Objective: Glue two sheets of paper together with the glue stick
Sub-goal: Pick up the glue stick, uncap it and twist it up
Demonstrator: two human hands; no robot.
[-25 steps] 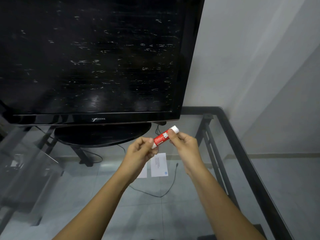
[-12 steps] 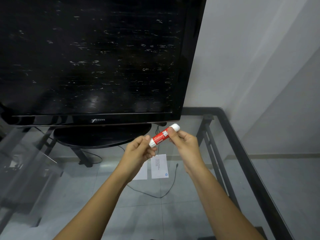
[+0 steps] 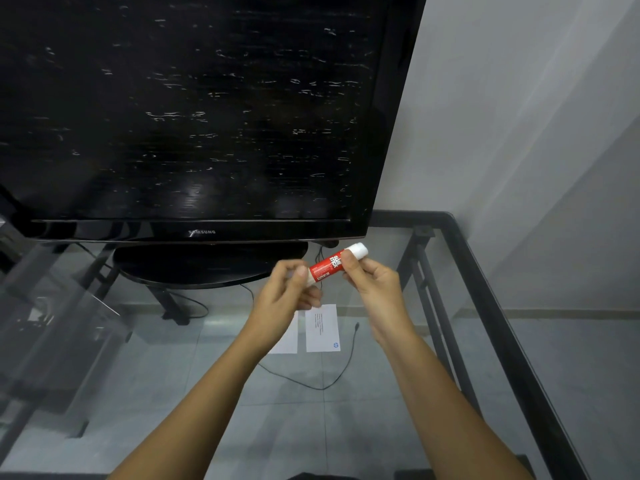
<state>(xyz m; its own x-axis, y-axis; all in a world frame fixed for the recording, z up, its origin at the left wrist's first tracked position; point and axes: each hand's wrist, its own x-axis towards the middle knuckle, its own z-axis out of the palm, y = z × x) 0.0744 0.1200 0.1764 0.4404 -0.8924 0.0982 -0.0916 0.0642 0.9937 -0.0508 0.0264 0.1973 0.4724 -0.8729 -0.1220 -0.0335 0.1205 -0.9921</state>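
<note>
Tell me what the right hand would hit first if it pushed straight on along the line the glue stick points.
Probably the TV: the right hand aims the glue stick up and away, its white end toward the screen's lower right corner. Depth is unclear, so it might pass just beside the frame toward the wall.

You've got a glue stick [image 3: 329, 266] w/ red label, white lettering, white ends. Two white paper sheets [image 3: 321, 328]: one w/ dark print lines & a small blue logo. TV [image 3: 194, 112] is glossy black, pale streaks across screen. Table frame [image 3: 502, 306] black, wall [image 3: 519, 116] light grey, cable [image 3: 332, 379] black.
</note>
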